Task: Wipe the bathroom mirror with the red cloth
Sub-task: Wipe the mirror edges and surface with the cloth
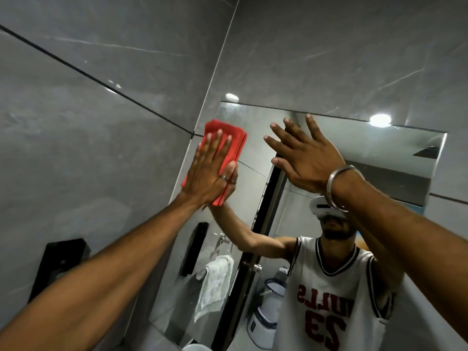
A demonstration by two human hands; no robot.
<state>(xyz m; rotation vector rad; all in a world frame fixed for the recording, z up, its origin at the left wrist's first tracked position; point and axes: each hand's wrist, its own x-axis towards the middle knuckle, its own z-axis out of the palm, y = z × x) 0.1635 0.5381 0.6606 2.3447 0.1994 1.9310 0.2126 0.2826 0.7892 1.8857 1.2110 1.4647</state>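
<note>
We press the left hand (210,171) flat, fingers (217,141) extended, pinning the folded red cloth (231,138) against the mirror (354,138) at its upper left edge for even wiping pressure. The right hand (307,158), fingers spread wide and holding nothing, appears to brace near the glass.

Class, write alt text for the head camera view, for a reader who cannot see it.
A person's left hand presses a folded red cloth flat against the upper left edge of a bathroom mirror. The right hand, fingers spread, with a metal bangle on the wrist, is raised at the glass. Grey tiled walls surround the mirror.
</note>
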